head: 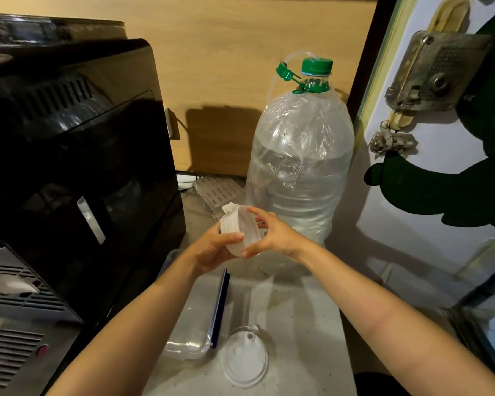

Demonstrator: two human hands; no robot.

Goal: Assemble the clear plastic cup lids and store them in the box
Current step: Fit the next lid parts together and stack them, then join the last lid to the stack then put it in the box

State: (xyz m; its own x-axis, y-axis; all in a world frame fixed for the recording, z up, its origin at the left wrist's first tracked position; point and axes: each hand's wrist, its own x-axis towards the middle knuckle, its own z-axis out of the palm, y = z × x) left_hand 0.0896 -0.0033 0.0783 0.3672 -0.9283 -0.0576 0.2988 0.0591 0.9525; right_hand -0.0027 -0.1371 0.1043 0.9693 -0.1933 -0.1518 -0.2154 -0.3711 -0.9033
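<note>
A stack of clear plastic cup lids (238, 224) is held on edge above the counter, between both hands. My left hand (212, 250) grips the stack from below and the left, thumb across its rim. My right hand (272, 234) pinches the front lid with fingers at its top and thumb at its bottom. One single clear lid (245, 356) lies flat on the counter near the front. A clear plastic box (196, 318) with a blue clip edge stands just left of that lid, partly hidden by my left forearm.
A large water bottle (297, 167) with a green cap stands right behind the hands. A black machine (77, 155) fills the left side. A white door with a metal latch (435, 72) borders the right. The speckled counter (303, 315) is narrow.
</note>
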